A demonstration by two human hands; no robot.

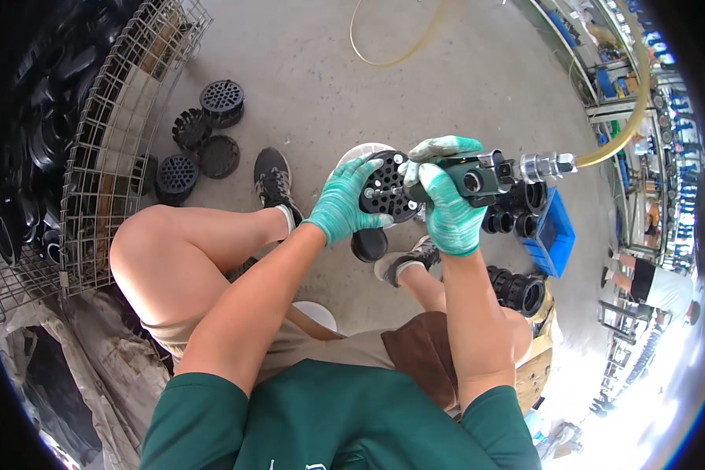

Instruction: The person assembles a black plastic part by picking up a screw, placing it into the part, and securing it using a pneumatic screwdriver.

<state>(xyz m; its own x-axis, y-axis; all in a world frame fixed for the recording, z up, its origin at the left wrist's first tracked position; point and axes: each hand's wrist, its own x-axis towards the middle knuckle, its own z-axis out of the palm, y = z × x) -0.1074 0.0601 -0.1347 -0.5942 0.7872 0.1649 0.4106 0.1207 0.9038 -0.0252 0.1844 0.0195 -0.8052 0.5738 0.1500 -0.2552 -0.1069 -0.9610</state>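
My left hand (343, 200), in a green and white knit glove, is closed on the left side of a round black perforated plastic part (389, 186). Several pale round spots, perhaps screw heads, show on its face. My right hand (450, 205), gloved alike, grips a dark green air-driven screwdriver (478, 175) with a silver hose fitting (547, 167). The tool's thin metal bit points left across the perforated face. Whether the tip touches a screw is too small to tell. A rounded black piece (369, 244) shows just below the part.
Several black grated drain parts (222, 103) stand on the floor at left, beside a wire cage (106, 141) of black parts. Black ribbed fittings (517, 290) and a blue crate (554, 233) lie at right. A yellowish air hose (638, 110) curves overhead; another person (662, 286) is far right.
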